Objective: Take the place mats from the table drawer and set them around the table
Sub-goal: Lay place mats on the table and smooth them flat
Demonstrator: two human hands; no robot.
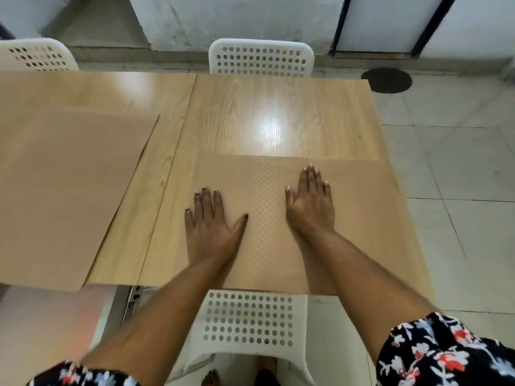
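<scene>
A tan place mat (362, 218) with a fine dotted texture lies flat at the near edge of the light wooden table (278, 107). My left hand (210, 221) and my right hand (312, 203) both rest palm-down on this mat, fingers spread, holding nothing. A second tan place mat (64, 190) lies on the left part of the table, overhanging the near edge slightly. Part of an open drawer's metal rail (133, 299) shows under the table's near edge.
A white perforated chair (248, 319) stands right in front of me, tucked below the table's near edge. Two more white chairs (262, 57) (36, 55) stand at the far side. Grey tiled floor (459, 176) with a round drain cover (386, 80) lies to the right.
</scene>
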